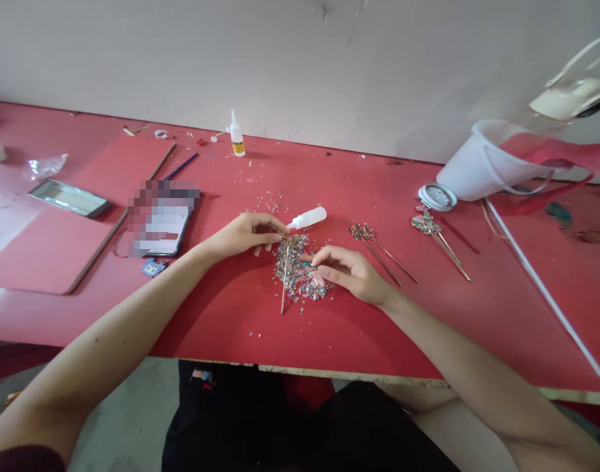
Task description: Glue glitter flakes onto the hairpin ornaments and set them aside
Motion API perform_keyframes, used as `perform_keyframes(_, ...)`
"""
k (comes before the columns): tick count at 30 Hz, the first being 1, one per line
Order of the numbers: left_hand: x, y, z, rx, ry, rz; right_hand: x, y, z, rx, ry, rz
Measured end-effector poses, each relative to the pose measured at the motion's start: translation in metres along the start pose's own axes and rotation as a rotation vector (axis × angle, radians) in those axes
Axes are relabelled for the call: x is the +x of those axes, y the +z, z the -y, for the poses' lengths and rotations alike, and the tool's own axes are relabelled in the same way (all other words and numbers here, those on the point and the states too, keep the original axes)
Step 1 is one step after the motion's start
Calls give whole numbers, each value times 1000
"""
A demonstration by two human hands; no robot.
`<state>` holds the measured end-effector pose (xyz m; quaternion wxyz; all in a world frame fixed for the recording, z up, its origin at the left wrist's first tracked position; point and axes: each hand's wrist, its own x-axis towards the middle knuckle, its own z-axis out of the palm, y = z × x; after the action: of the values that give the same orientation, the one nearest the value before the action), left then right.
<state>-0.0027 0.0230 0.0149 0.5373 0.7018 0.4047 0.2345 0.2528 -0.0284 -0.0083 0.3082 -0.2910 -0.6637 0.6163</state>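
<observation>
My left hand [254,233] pinches the ornate head of a gold hairpin [284,282], whose stem points toward me over a pile of small glittering chips [309,288]. My right hand [346,272] is closed on a thin dark tool, its tip over the chips; the tool's exact kind is too small to tell. Just behind the pile lies a white squeeze bottle [309,217] on its side, its nozzle near my left fingers. Right of my right hand rests a bare gold two-pronged hairpin [378,249]. Farther right is a hairpin with a colourful decorated head [427,224].
A small glue bottle [237,137] stands near the wall. On the left lie a phone [169,226], a blue pen [181,166], a shallow glass-topped box [71,198] and a red board [39,252]. A white bucket [477,160] and round white container [437,196] occupy the back right.
</observation>
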Motion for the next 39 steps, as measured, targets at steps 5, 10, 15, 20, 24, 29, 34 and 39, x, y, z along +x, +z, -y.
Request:
perform_keyframes(5, 0, 1, -1, 10, -13, -4, -4, -2, 3, -5, 24, 127)
perform_keyframes(10, 0, 1, -3, 13, -23, -3, -4, -1, 6, -61, -30, 96)
perform_keyframes(15, 0, 1, -1, 9, -22, 0, -5, -1, 7, -141, -40, 183)
perform_keyframes(20, 1, 1, 1, 10, -2, 9, -6, 1, 8, -113, -95, 155)
perform_keyframes(24, 1, 1, 1, 3, 7, 12, -7, 4, 10, -118, -66, 254)
perform_keyframes(29, 1, 1, 1, 6, 19, 4, -3, 3, 8, -172, -69, 90)
perform_keyframes(34, 1, 1, 1, 14, 17, 6, 3, 6, 6, -217, -59, 10)
perform_keyframes(39, 1, 1, 1, 12, 16, 4, 1, 13, 15, -254, -86, 178)
